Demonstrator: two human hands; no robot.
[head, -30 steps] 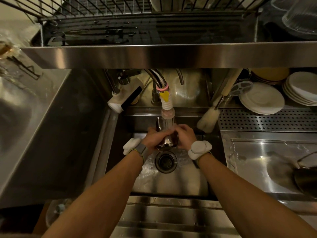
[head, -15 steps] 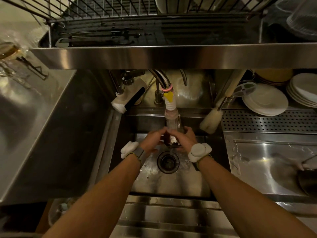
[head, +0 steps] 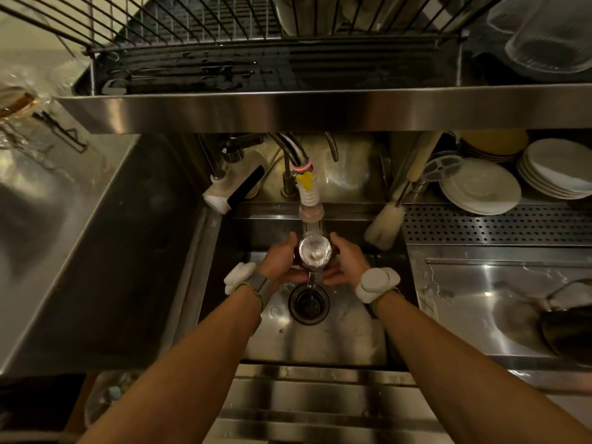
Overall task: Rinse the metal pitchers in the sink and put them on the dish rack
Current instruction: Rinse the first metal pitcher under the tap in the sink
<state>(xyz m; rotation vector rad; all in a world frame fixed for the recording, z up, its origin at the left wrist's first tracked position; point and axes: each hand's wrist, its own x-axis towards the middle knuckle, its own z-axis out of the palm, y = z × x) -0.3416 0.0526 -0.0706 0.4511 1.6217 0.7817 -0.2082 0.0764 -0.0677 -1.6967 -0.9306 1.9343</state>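
Steel pitcher (head: pixel 314 253) sits mouth-up at frame centre under the faucet nozzle (head: pixel 310 210) above the drain (head: pixel 308 303), left hand (head: pixel 282 263) and right hand (head: pixel 344 262) cupped around its sides; wet metal could slip and drop into the sink (head: pixel 320 341).

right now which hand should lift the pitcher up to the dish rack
Probably the left hand: both hands cup the pitcher, but the dish rack's free wires are upper left; the right hand faces filled slots.
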